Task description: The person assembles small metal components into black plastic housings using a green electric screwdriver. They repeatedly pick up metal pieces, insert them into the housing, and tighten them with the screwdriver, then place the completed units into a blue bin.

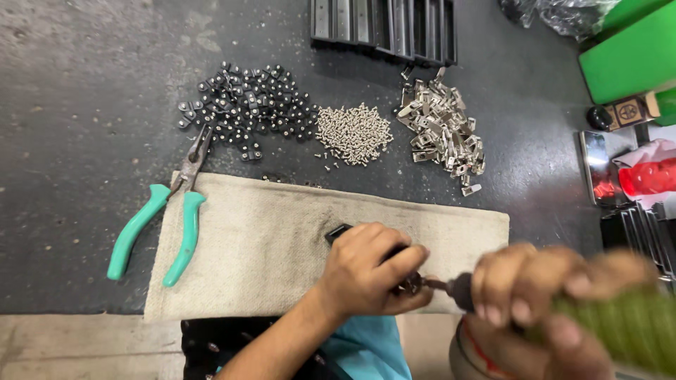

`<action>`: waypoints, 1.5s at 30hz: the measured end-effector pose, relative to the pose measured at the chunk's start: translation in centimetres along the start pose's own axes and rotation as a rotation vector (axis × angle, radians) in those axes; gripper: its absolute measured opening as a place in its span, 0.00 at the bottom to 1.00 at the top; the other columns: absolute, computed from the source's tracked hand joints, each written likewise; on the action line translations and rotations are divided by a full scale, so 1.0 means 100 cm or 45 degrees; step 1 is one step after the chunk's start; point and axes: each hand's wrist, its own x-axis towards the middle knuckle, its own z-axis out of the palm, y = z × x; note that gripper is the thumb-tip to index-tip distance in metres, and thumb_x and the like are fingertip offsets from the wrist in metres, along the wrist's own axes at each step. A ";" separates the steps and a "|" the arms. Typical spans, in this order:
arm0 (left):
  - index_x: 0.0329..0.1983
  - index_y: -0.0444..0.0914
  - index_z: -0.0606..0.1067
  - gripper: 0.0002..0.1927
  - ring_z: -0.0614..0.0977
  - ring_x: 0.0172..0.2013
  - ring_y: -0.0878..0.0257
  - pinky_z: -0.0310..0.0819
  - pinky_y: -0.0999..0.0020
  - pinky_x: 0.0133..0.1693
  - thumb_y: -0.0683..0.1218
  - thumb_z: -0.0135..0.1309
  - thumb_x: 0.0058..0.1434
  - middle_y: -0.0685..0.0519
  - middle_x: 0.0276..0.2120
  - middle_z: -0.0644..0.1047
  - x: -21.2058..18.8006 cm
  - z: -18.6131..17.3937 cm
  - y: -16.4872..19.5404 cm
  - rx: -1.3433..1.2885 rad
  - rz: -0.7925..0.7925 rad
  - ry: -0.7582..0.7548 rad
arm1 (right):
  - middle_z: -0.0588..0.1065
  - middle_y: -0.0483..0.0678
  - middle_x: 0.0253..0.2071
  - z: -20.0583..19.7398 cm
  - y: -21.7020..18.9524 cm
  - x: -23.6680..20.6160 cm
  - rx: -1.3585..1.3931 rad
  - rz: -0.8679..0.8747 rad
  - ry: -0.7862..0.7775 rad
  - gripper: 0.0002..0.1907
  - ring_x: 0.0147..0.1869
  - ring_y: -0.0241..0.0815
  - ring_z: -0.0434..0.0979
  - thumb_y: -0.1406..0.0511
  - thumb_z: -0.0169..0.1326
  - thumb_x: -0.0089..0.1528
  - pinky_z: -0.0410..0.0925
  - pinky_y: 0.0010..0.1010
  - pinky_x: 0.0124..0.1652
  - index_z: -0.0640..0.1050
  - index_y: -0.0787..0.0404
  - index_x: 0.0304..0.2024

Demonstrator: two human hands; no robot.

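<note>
While the left hand (366, 271) pinches a small dark part (338, 233) over the cloth's (260, 239) near edge, the right hand (535, 288), clamped on a green-handled screwdriver (620, 320), points its shaft leftward into it.

Left hand (370, 271) curled closed, knuckles up; right hand (556, 295) fisted, blurred, just beside it, fingers wrapped.

Even, soft light; the right hand (556, 295) blurs near the lens.
</note>
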 end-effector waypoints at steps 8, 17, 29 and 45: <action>0.59 0.38 0.68 0.30 0.80 0.35 0.55 0.76 0.59 0.38 0.50 0.70 0.59 0.51 0.37 0.76 0.005 -0.002 0.034 -0.036 -0.044 0.057 | 0.73 0.56 0.45 0.000 -0.019 -0.007 -0.056 -0.128 0.242 0.30 0.43 0.48 0.74 0.54 0.56 0.66 0.69 0.39 0.44 0.67 0.65 0.64; 0.74 0.33 0.58 0.45 0.84 0.35 0.53 0.79 0.61 0.39 0.46 0.68 0.58 0.48 0.39 0.79 0.017 -0.016 0.094 -0.030 -0.398 -0.075 | 0.77 0.55 0.41 -0.002 -0.018 -0.072 -0.887 -0.144 0.163 0.19 0.43 0.41 0.78 0.76 0.64 0.57 0.74 0.27 0.40 0.78 0.69 0.51; 0.65 0.35 0.63 0.39 0.81 0.42 0.45 0.77 0.54 0.45 0.44 0.63 0.50 0.43 0.42 0.77 0.026 -0.010 0.126 0.206 -0.178 -0.068 | 0.75 0.49 0.34 0.005 -0.013 -0.090 -1.003 -0.078 0.147 0.17 0.36 0.39 0.72 0.75 0.70 0.50 0.67 0.25 0.36 0.80 0.69 0.40; 0.59 0.36 0.66 0.30 0.78 0.54 0.53 0.76 0.52 0.61 0.38 0.71 0.60 0.43 0.51 0.75 0.003 0.013 0.127 -1.262 -0.410 0.408 | 0.77 0.55 0.52 -0.026 0.060 -0.098 0.503 0.934 0.733 0.24 0.56 0.50 0.78 0.56 0.46 0.63 0.68 0.45 0.56 0.72 0.67 0.54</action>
